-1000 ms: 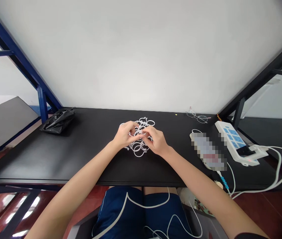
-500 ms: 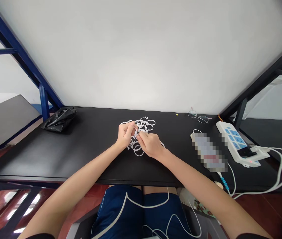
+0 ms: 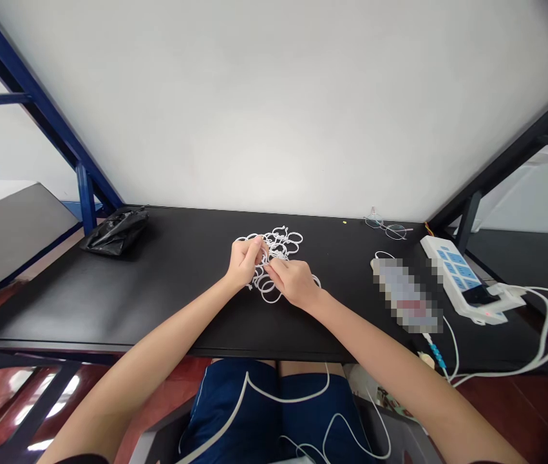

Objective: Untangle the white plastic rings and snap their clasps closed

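A heap of white plastic rings (image 3: 270, 288), curtain rings by their small eyelets and open ends, lies on the black desk in front of me. My left hand (image 3: 245, 261) is at the heap's left side, thumb and fingers closed in a pinch on one white ring. From the right, my right hand (image 3: 293, 278) meets it with curled fingers, also pinching at white plastic. The fingertips of both hands almost touch, and they cover most of the held ring. Other rings show behind, between and below the hands.
On the desk (image 3: 181, 258) a black plastic bag (image 3: 116, 231) lies far left. Right of me are eyeglasses (image 3: 389, 227), a blurred phone (image 3: 406, 293) on a cable and a white power strip (image 3: 462, 280) with plugs. White cords (image 3: 288, 401) cross my lap.
Almost nothing differs. Both hands keep their pinch at the same spot, with only a very slight shift of the fingers and the view.
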Demonstrator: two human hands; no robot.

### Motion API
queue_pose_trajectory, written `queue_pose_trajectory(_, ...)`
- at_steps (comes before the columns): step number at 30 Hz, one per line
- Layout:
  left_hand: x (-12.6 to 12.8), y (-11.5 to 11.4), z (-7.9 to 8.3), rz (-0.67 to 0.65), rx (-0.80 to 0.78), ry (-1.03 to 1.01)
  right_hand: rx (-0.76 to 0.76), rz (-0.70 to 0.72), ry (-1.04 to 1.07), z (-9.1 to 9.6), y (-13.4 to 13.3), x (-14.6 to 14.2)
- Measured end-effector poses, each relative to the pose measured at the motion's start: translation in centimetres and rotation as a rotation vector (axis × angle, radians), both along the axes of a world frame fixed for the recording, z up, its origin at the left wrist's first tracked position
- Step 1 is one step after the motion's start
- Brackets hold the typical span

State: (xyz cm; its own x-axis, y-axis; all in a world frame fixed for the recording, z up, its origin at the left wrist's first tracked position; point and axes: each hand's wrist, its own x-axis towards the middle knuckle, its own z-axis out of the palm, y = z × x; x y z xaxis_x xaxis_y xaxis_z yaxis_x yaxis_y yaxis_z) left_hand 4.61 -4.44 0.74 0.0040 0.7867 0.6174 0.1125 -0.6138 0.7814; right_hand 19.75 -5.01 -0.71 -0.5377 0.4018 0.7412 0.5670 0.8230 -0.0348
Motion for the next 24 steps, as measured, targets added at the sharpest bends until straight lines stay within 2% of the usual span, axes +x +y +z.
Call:
queue_pose_trajectory(5,-0.06,-0.01,0.02,-0.014,0.004,-0.001,0.053,-0.009,-0.004,-0.02,-0.04,-0.04)
queue_pose_trajectory(24,-0.05,0.18,-0.40,0.051,0.013,0.002,0.022,-0.032,-0.009,-0.46,-0.04,-0.23)
